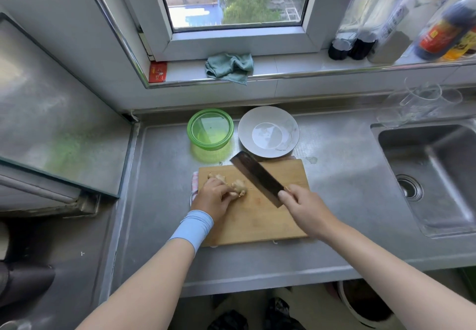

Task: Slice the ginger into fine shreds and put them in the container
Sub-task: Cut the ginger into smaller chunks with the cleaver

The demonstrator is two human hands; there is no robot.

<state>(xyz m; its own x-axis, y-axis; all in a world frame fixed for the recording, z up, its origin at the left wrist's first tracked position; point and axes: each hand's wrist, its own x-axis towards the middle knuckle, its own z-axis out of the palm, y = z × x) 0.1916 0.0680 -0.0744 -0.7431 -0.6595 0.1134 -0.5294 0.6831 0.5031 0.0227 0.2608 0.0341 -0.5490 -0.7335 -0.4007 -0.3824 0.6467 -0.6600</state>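
Observation:
A knobbly piece of ginger (pixel 238 184) lies on the left part of a wooden cutting board (pixel 257 221). My left hand (pixel 213 198) holds the ginger down, fingers curled over its near side. My right hand (pixel 305 209) grips the handle of a dark cleaver (pixel 257 177), whose blade slants up and left, just right of the ginger. Behind the board stand a green round container (pixel 210 130), with nothing visible in it, and a white bowl (pixel 268 131).
The board sits on a steel counter (pixel 159 175) with a sink (pixel 432 175) to the right. Glass jugs (pixel 422 102) stand behind the sink. Bottles (pixel 386 20) and a teal cloth (pixel 229 68) are on the window sill. A glass-topped stove (pixel 51 113) is left.

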